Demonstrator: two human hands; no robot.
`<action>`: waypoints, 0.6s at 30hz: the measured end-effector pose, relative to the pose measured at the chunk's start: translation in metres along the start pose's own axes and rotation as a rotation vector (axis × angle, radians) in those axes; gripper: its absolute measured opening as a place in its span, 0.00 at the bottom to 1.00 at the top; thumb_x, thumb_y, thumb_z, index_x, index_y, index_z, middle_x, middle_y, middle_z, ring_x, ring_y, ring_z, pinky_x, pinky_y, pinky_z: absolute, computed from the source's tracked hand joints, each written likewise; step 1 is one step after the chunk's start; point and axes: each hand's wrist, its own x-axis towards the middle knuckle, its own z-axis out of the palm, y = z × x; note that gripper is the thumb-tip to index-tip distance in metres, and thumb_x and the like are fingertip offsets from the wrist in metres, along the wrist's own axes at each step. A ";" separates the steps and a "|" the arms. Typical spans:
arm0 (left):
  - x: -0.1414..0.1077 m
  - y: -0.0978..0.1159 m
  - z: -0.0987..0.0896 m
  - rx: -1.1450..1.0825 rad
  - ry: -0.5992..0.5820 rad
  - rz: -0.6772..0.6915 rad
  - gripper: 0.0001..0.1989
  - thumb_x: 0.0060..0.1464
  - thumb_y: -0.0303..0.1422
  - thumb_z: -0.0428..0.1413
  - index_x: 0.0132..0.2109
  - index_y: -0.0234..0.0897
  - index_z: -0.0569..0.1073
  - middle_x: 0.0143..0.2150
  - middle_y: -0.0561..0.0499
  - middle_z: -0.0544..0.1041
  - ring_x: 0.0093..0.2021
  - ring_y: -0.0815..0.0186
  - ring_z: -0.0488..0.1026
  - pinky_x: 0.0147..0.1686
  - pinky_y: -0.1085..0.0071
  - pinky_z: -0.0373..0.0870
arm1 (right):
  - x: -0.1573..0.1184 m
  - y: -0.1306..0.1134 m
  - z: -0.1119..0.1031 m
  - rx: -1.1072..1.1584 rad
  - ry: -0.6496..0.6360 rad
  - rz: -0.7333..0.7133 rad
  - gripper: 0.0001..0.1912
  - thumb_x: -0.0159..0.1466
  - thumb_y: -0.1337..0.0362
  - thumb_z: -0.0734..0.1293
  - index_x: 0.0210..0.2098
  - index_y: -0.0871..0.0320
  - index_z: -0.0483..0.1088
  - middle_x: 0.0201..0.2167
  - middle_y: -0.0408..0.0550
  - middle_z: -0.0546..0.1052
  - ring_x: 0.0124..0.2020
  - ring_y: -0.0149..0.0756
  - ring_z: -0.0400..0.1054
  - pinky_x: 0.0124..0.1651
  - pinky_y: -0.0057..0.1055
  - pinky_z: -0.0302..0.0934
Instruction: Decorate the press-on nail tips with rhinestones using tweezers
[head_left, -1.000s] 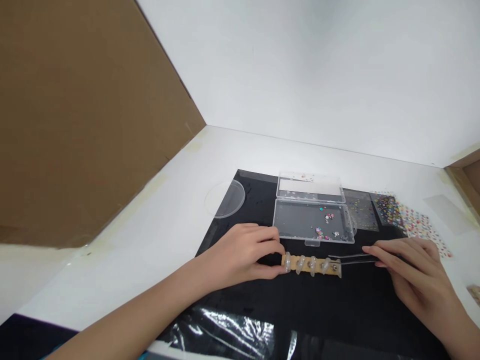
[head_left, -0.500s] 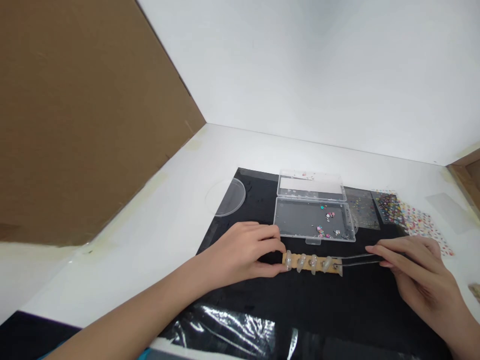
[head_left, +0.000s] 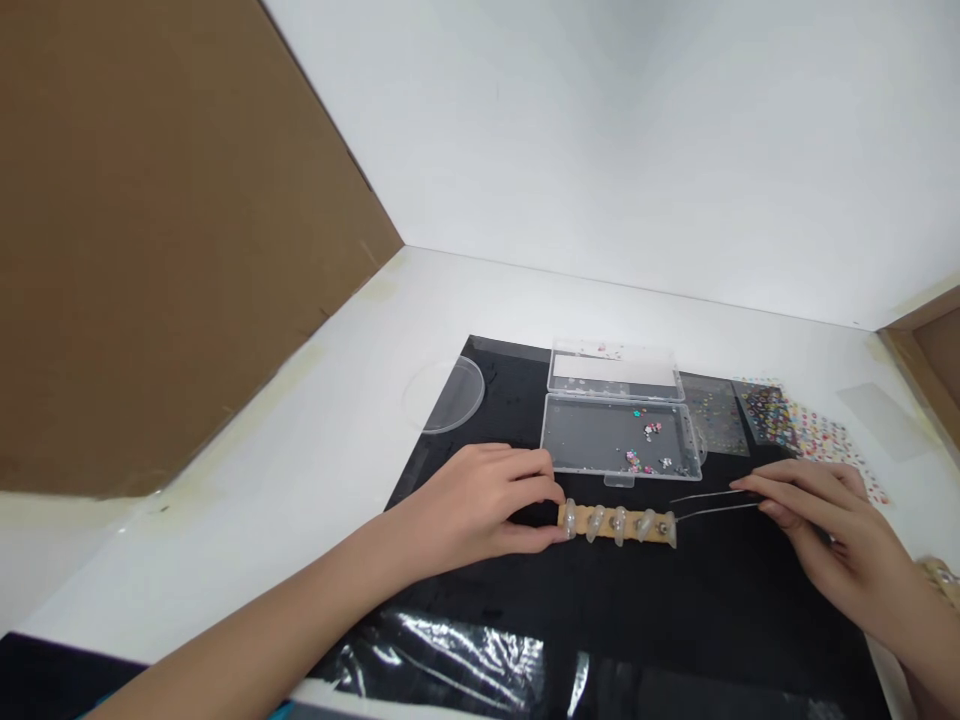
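My left hand pinches the left end of a tan strip between thumb and fingers. Several clear, glittery nail-shaped pieces sit across the strip, which lies on the black mat. Between the thumb and fingers of my right hand are thin metal tweezers, pointing left. Their tips are apart, close to the strip's right end; whether they touch it I cannot tell. Just behind the strip, an open clear case holds small coloured flower shapes and gems.
A clear round disc overlaps the left edge of the black mat. Sticker sheets lie at the right behind my right hand. Shiny clear film covers the mat's front edge. A brown board stands at the left.
The whole view has shifted slightly. The tweezers have drawn back from over the strip's right end, and their tips now show beside it. My left hand still holds the strip.
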 end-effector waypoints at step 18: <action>0.000 0.000 0.001 -0.012 -0.019 -0.016 0.13 0.74 0.44 0.56 0.45 0.41 0.79 0.40 0.55 0.79 0.31 0.69 0.76 0.34 0.69 0.70 | -0.001 -0.002 0.003 -0.011 0.041 -0.016 0.17 0.74 0.73 0.63 0.56 0.49 0.75 0.46 0.46 0.84 0.44 0.38 0.78 0.50 0.41 0.58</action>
